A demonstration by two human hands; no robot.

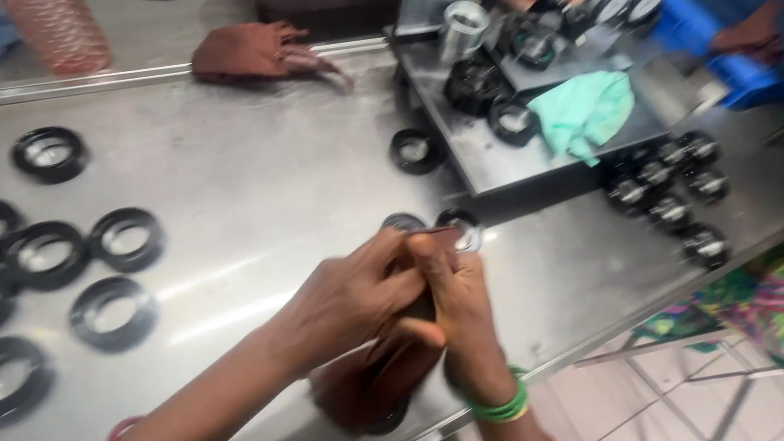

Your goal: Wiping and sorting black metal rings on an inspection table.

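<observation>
My left hand [347, 301] and my right hand [459, 302] meet over the front of a steel table [257, 177]. Together they pinch a dark brown cloth [372, 382] that hangs below the palms. A dark round piece shows under the cloth's lower edge, too blurred to name. My fingertips come together just in front of two small black rings [402, 221] [461, 227] that lie on the table. I cannot tell whether a ring is inside the cloth.
Several larger black rings [114, 312] lie spread over the table's left side. Behind stand a raised steel plate [495, 163], a teal cloth [583, 112] and a metal cylinder [463, 27]. Small black parts [667, 187] cluster at right. Another brown cloth [257, 53] lies at the back.
</observation>
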